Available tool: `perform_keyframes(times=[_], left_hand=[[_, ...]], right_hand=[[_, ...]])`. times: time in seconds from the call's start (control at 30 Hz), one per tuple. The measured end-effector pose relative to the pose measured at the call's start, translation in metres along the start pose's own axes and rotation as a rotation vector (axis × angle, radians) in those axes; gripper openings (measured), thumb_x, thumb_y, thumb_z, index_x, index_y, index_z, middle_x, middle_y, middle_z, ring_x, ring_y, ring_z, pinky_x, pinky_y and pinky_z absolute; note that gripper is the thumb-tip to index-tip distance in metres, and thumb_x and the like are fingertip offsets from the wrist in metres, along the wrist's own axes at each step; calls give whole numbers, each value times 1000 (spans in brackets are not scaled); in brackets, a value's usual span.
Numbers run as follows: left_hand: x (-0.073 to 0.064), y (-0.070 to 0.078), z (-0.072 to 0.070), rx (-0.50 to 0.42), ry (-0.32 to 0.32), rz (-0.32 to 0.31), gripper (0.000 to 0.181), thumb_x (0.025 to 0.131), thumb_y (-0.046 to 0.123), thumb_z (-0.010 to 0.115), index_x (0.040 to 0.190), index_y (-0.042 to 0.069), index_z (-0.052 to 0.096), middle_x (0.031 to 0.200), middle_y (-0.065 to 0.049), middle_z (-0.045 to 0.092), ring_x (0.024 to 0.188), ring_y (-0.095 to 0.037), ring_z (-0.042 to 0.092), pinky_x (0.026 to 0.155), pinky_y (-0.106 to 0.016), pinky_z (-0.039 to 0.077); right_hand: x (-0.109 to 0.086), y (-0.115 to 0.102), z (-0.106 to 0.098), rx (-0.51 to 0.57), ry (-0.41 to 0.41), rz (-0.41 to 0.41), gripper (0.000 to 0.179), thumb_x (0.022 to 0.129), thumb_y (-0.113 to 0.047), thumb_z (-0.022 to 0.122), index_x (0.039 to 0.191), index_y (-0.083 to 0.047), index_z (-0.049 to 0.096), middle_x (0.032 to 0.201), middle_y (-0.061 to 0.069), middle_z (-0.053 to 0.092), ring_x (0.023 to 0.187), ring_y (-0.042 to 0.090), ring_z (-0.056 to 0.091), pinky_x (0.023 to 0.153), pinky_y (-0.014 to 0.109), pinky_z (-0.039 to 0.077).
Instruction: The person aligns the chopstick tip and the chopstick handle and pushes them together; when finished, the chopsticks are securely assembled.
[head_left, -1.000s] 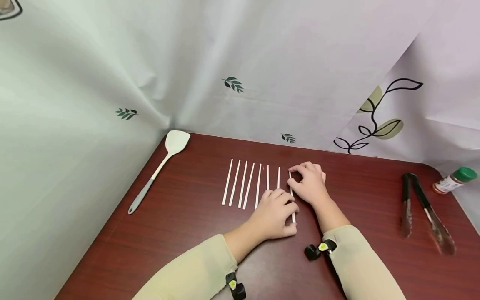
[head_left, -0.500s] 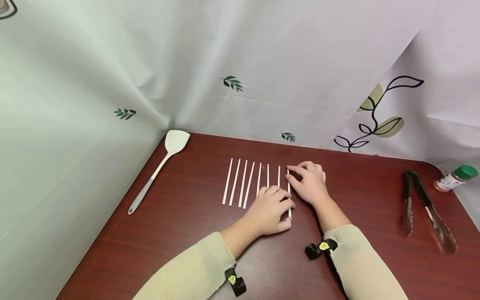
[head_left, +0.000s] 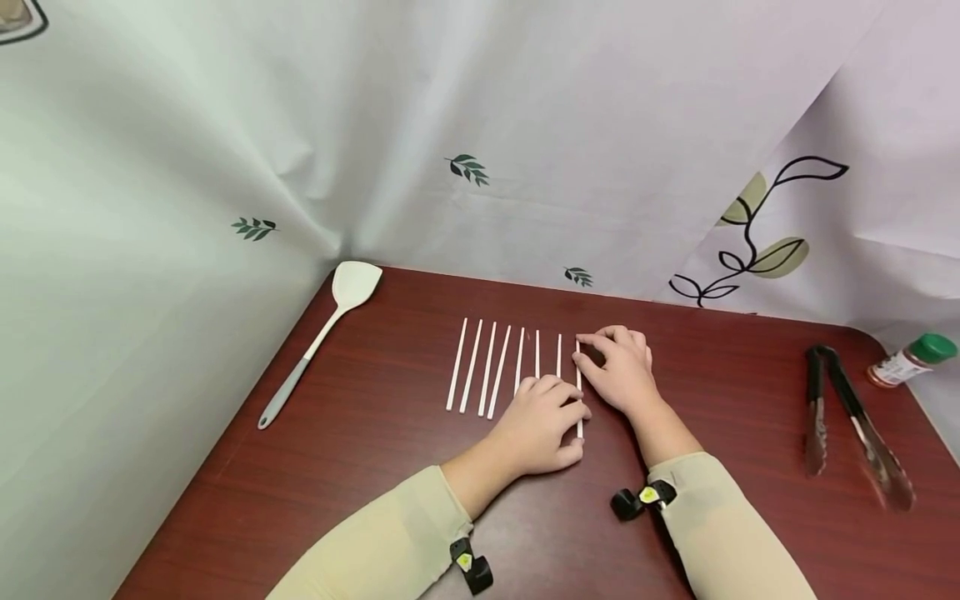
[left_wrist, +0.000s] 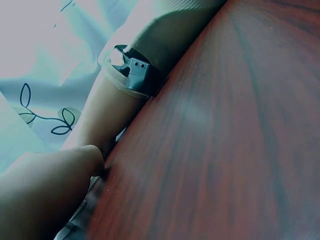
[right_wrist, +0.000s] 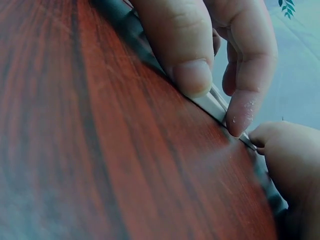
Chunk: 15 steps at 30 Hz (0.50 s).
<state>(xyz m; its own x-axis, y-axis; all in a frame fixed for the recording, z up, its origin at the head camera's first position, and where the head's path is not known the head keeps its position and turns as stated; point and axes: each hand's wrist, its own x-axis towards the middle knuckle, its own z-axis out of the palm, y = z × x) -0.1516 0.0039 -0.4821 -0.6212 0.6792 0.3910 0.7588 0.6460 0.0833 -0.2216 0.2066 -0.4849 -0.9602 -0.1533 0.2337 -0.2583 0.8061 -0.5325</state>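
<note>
Several thin white chopsticks (head_left: 471, 367) lie side by side in a row on the dark red table. My left hand (head_left: 542, 427) pinches the near part of the rightmost chopstick (head_left: 579, 375), its palm covering the lower ends of the ones beside it. Farther up, the thumb and index finger of my right hand (head_left: 622, 367) hold the same chopstick by its far end. Seen from the right wrist, this chopstick (right_wrist: 211, 106) lies close along the tabletop under the thumb and fingertip. The left wrist view shows my left hand (left_wrist: 45, 190) but no chopstick.
A white spatula (head_left: 356, 285) with a grey handle lies at the left edge. On the right are metal tongs (head_left: 846, 393) with black handles, spread apart, and a green-capped spice bottle (head_left: 898, 367) on its side. Patterned white cloth (head_left: 525, 208) hangs behind the table.
The rightmost chopstick has shifted slightly left and straightened, its near end swinging left with my left hand. My right hand has barely moved. Little differs over the last half second.
</note>
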Motion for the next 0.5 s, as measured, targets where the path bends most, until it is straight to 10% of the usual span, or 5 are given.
perform_keyframes(times=[0.5], left_hand=[[0, -2, -2, 13, 3, -14, 26, 84, 37, 73, 109, 29, 78, 127, 6, 68, 122, -17, 57, 94, -40, 46]], right_hand=[[4, 0, 2, -16, -16, -12, 39, 103, -35, 69, 136, -16, 74, 134, 14, 56, 133, 46, 38, 110, 66, 24]])
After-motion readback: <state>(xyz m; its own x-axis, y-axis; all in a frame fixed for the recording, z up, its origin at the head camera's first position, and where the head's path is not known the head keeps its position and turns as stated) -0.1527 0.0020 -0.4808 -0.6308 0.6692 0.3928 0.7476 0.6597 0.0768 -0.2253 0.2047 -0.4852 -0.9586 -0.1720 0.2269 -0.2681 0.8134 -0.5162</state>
